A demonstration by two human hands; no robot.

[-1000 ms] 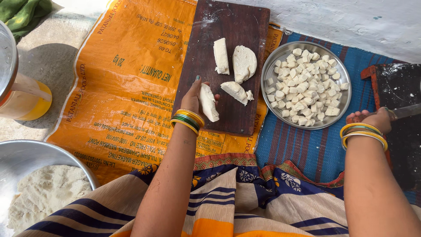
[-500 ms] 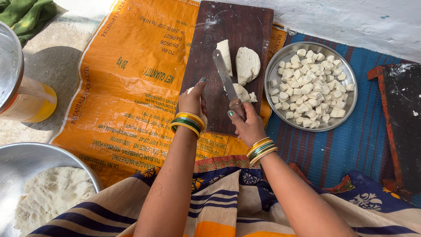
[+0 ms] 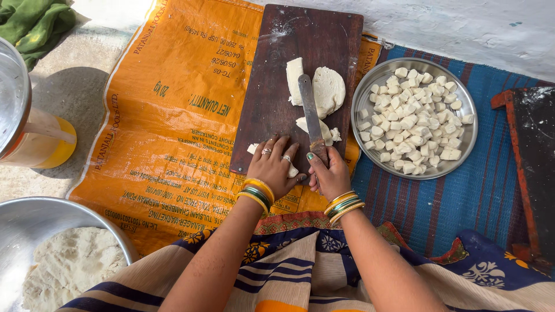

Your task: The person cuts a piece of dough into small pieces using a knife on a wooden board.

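On the floor lies an orange printed sack [image 3: 167,115] with a blue striped mat [image 3: 462,196] beside it, and one dark wooden cutting board [image 3: 300,63] rests across them. On the board sit three larger pieces of white dough [image 3: 329,89], plus one piece under the left hand [image 3: 274,167], whose fingers press flat on it, grasping nothing. The right hand [image 3: 329,173] has its grip closed round the handle of one knife [image 3: 309,112], the blade lying over the dough. One steel plate [image 3: 373,81] to the right holds many small cut cubes, too many to count. One steel bowl of flour [image 3: 52,266] sits lower left.
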